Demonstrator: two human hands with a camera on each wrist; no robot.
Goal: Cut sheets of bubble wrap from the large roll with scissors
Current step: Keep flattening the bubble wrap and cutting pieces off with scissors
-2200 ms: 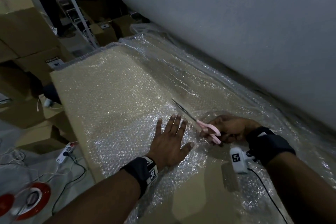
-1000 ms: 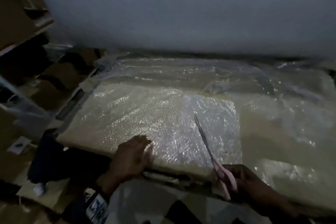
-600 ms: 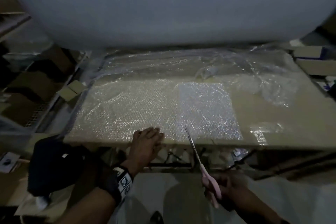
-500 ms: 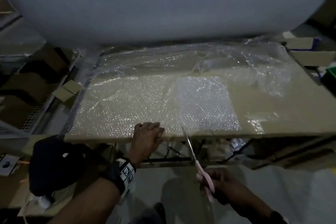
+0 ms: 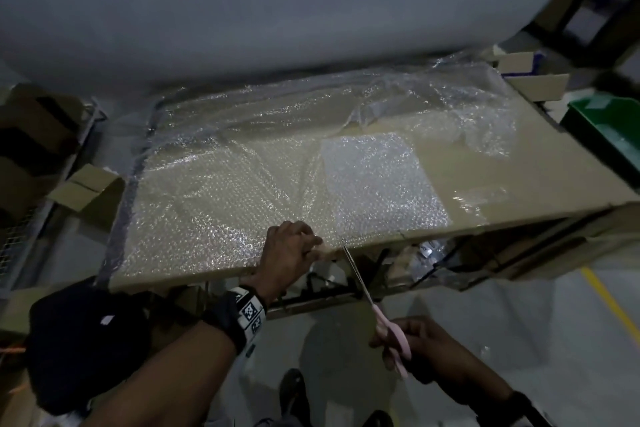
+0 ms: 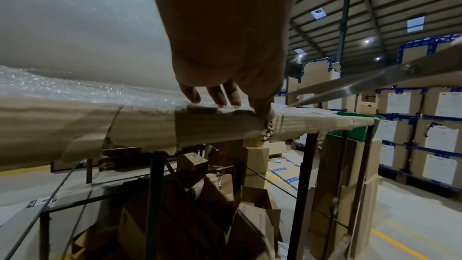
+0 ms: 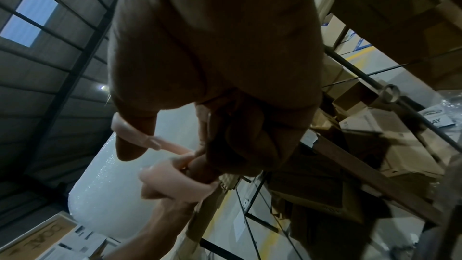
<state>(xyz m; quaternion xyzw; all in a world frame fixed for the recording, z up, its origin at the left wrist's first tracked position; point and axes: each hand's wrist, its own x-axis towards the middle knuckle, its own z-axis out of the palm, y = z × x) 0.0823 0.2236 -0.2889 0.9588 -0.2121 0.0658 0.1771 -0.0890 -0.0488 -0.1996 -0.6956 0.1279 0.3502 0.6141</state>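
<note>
The large white bubble wrap roll [image 5: 242, 10] lies across the back of a cardboard-topped table [image 5: 519, 184]. Its loose sheet [image 5: 214, 191] is spread over the table, and a smaller cut piece [image 5: 377, 180] lies on it to the right. At the near edge my left hand [image 5: 311, 243] grips the sheet's edge, fingertips bent onto it and thumb on the lip [image 6: 262, 110]. My right hand [image 5: 398, 340] holds pink-handled scissors [image 5: 360, 281] below the edge. Their blades [image 6: 375, 80] stand apart, tips at the sheet's edge just right of my left thumb. Right-hand fingers pass through the handle loops [image 7: 175, 183].
A green bin [image 5: 606, 135] stands at the table's right end, with cardboard boxes [image 5: 86, 187] at the left. A dark bag [image 5: 86, 340] sits by my left forearm. Metal table legs [image 6: 305, 185] and loose cartons fill the space underneath. Racks of stacked cartons [image 6: 412, 106] stand beyond.
My view has swung to face the roll. Both hands have drawn back from the sheet's middle to the near edge. The left hand went from flat to gripping; the scissors came off the table.
</note>
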